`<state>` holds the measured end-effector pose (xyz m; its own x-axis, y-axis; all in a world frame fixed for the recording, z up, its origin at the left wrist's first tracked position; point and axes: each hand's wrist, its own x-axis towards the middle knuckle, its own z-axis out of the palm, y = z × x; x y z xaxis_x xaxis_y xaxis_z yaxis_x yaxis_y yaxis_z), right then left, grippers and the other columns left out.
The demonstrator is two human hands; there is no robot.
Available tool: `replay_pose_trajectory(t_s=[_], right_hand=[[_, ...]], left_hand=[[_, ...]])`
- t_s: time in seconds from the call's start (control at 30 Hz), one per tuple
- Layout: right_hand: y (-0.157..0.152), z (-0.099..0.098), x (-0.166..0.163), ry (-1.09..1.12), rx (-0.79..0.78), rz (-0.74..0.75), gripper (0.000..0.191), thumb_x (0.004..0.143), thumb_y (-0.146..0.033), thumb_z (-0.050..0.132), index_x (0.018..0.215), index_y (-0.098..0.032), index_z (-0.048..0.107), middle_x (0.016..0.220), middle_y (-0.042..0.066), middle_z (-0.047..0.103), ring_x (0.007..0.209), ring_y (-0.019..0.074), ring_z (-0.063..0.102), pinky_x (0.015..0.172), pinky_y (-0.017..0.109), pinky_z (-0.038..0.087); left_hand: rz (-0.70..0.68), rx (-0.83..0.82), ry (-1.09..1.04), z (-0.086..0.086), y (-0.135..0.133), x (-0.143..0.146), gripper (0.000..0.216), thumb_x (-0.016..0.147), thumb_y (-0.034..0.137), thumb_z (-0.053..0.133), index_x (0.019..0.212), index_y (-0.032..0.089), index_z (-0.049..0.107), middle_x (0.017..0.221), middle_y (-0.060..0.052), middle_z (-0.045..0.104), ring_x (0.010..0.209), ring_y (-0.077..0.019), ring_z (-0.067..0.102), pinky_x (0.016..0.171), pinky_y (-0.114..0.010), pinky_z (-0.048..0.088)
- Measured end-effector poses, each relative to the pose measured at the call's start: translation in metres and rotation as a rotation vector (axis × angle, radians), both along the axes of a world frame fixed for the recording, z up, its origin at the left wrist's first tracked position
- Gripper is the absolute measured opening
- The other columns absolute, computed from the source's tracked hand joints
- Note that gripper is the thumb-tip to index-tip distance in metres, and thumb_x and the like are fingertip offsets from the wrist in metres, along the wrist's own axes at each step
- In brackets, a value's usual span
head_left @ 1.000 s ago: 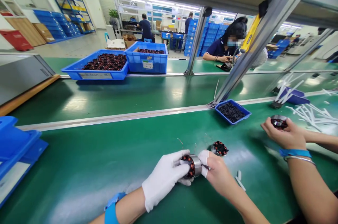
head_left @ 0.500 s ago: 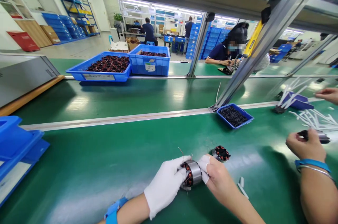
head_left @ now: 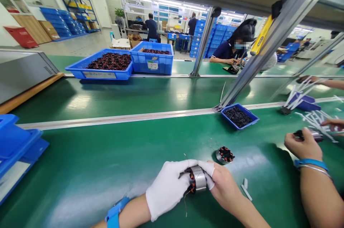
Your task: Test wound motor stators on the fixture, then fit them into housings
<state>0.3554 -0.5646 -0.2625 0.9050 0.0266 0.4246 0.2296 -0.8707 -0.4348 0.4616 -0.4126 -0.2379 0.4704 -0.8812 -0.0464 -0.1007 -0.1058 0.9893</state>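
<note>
A motor stator (head_left: pixel 199 178), a steel ring with copper windings and black insulation, is held on its side between my two hands just above the green bench. My left hand (head_left: pixel 170 186), in a white glove, grips its winding end. My right hand (head_left: pixel 224 181), with white covers on the fingertips, closes on the opposite end. A thin wire hangs down from the stator's underside. Just behind my right hand, a second stator (head_left: pixel 225 155) lies on the bench, windings up, with fine wires beside it. Short white sleeve pieces (head_left: pixel 245 188) lie right of my right hand.
A small blue tray (head_left: pixel 239 116) of black tubes sits by the metal post. At right, a co-worker's hand (head_left: pixel 305 145) holds another stator near white tubes (head_left: pixel 317 122). Blue bins (head_left: pixel 107 75) of wound parts stand at the back; stacked blue trays (head_left: pixel 21 156) are at left.
The stator has turned slightly in my hands, and its wire now hangs downward instead of pointing up. The co-worker's hand with the other stator has shifted left.
</note>
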Motion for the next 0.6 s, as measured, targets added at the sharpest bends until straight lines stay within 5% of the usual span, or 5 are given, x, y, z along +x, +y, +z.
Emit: replay_pose_trajectory(t_s=[0.23,0.6], right_hand=[[0.001,-0.011,-0.002,-0.089,-0.121,0.013,0.022,0.073,0.0,0.033,0.074,-0.018,0.046,0.067,0.006,0.054,0.062,0.0163,0.048,0.05,0.027,0.04],[-0.003,-0.014,0.0,-0.096,-0.124,-0.005,0.027,0.074,-0.004,0.034,0.089,-0.016,0.054,0.062,0.004,0.054,0.056,0.0155,0.047,0.047,0.026,0.038]], left_hand=[[0.031,0.013,-0.072,-0.007,0.001,0.002,0.048,0.065,0.008,0.041,0.104,0.022,0.065,0.09,0.001,0.07,0.076,-0.0149,0.061,0.074,-0.022,0.047],[-0.004,0.044,-0.11,-0.006,0.001,0.003,0.043,0.065,0.009,0.04,0.096,0.021,0.067,0.088,0.001,0.07,0.073,-0.0144,0.06,0.071,-0.022,0.046]])
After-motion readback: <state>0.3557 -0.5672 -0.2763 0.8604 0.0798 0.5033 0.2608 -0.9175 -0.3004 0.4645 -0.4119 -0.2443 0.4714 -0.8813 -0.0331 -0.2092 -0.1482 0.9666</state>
